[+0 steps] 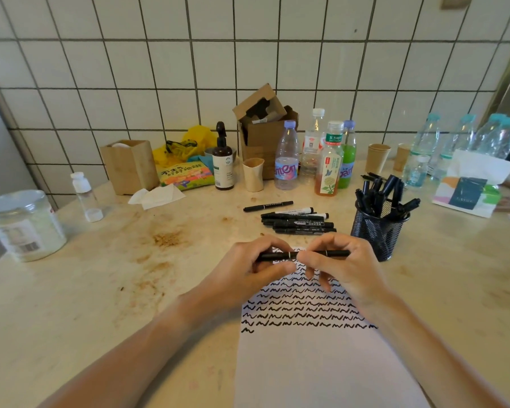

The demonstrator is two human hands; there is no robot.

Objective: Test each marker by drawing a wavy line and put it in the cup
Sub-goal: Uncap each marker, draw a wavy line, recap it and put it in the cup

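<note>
White paper sheet (321, 366) at bottom centre of frame, upper half filled with rows of black wavy lines (301, 307), one short squiggle starting a new row at its left edge. Both hands above the sheet's top edge, holding one black marker (304, 254) horizontal between them. Left hand (248, 272) fingers curled round the marker's left end; right hand (345, 269) pinches the right part with thumb and forefinger, other fingers loosely bent down toward the paper. Can't tell if cap is on or coming off.

Just beyond the hands, centre frame: loose pile of black markers (298, 222) lying flat on the table (100, 290), roughly parallel, one (268, 206) slightly apart behind the rest. Right of the pile: black mesh cup (377, 231), upright, already stuffed with markers.

Brown stains on the table left of centre. Far edge against the tiled wall: plastic bottles (321, 154), paper cups (379, 157), open cardboard box (262, 134), pump bottle (223, 160). Clear jar (24, 225) at far left.
</note>
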